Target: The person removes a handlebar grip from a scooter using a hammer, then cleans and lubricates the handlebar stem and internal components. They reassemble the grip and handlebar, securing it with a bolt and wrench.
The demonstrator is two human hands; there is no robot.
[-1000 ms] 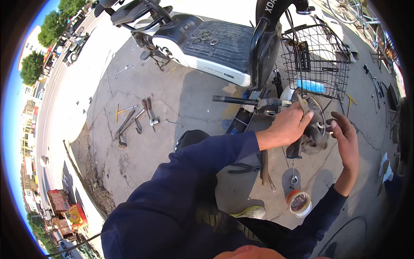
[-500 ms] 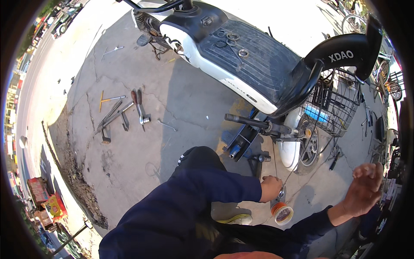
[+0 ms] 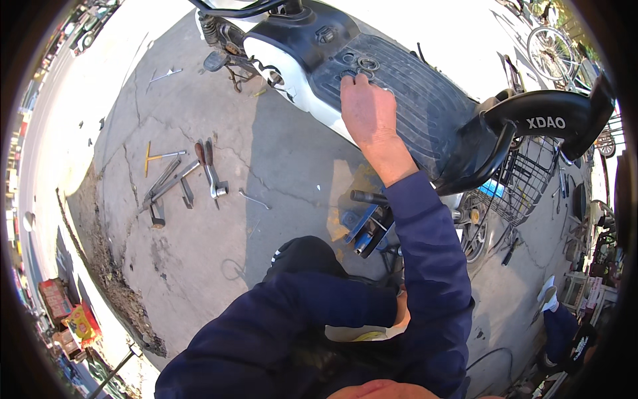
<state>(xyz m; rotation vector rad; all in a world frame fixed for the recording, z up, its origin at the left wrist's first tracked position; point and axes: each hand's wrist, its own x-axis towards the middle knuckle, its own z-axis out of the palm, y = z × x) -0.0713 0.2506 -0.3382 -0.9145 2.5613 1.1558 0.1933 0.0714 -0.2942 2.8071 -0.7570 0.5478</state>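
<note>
My right hand (image 3: 369, 114) reaches over the scooter's black ribbed footboard (image 3: 425, 100). Its fingers are bent and drawn together, with the tips down at a dark ring (image 3: 347, 73). Whether they grip that ring is hidden by the hand. Silver metal rings (image 3: 367, 63) lie just beyond the fingertips. Low in the view, my left hand (image 3: 403, 311) is mostly covered by my right sleeve, so its fingers do not show. The white-and-black electric scooter (image 3: 289, 73) has a wheel (image 3: 474, 233) partly hidden behind my right arm.
On the concrete to the left lie wrenches and bars (image 3: 169, 183), a ratchet with a brown handle (image 3: 211, 173) and a thin wrench (image 3: 254, 198). A blue jack-like stand (image 3: 365, 233) is under the scooter. A wire basket (image 3: 528, 176) hangs on the right. Another person's leg (image 3: 558, 326) shows at lower right.
My right hand has swung from the lower right up to the rings on the footboard. My right arm now covers the orange cup and much of my left hand.
</note>
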